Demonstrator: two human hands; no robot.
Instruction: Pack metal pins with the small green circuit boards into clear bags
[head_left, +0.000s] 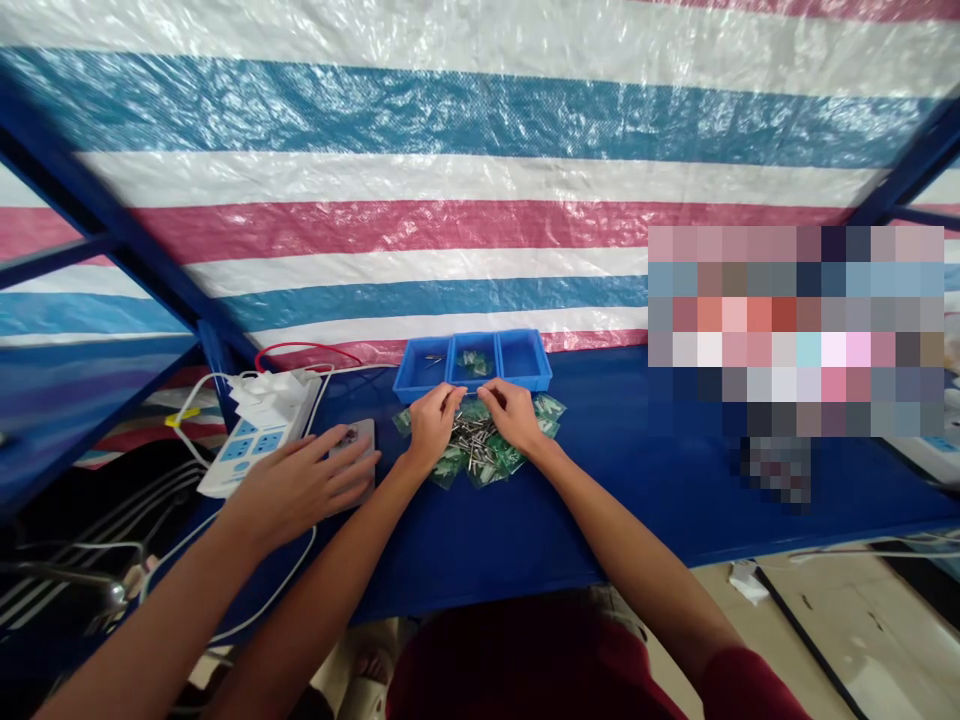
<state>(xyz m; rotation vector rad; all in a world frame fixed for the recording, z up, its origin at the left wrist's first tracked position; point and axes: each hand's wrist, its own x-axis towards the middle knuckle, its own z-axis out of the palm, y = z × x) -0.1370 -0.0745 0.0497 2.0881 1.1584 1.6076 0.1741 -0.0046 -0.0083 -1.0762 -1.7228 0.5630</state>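
A pile of small green packets and thin metal pins [480, 450] lies on the blue table [637, 480]. My left hand [431, 425] and my right hand [514, 415] rest on top of the pile. Their fingertips are pinched close together at its far edge. What the fingers hold is too small to make out. Just behind the hands stands a blue tray with three compartments [474, 362]; the middle one holds several green packets.
Another person's hand [300, 485] lies on a small grey device [356, 445] at the left. Beside it are a white power strip [251, 445] with white cables and a red wire [300, 350]. A striped tarp [450, 200] hangs behind the table.
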